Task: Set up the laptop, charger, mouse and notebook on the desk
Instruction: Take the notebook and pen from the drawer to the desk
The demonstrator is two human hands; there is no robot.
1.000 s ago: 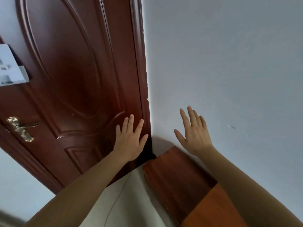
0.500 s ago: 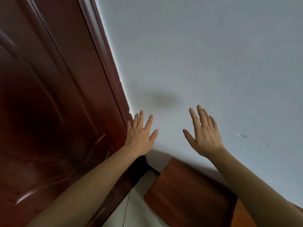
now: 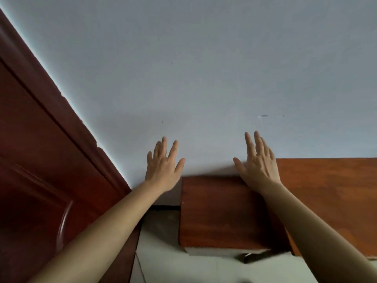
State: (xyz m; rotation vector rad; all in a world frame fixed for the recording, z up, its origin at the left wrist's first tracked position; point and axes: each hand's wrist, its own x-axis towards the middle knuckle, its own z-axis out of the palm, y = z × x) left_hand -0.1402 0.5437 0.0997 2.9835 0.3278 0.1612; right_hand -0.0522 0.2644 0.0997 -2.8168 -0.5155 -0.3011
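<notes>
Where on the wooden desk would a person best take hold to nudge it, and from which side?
Probably the left end of the desk, where its top meets the darker end panel in a straight, exposed edge. Come from above, fingers hooked over that edge; the wall closes off the far side. The left hand and right hand are open and empty.

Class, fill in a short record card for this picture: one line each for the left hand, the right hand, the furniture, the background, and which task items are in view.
left hand: left hand open, fingers spread, empty, raised before the wall
right hand: right hand open, fingers spread, empty, above the desk's edge
furniture: reddish-brown wooden desk, lower right
background: plain pale wall; dark red door at left
task items in view: none; no laptop, charger, mouse or notebook visible
</notes>
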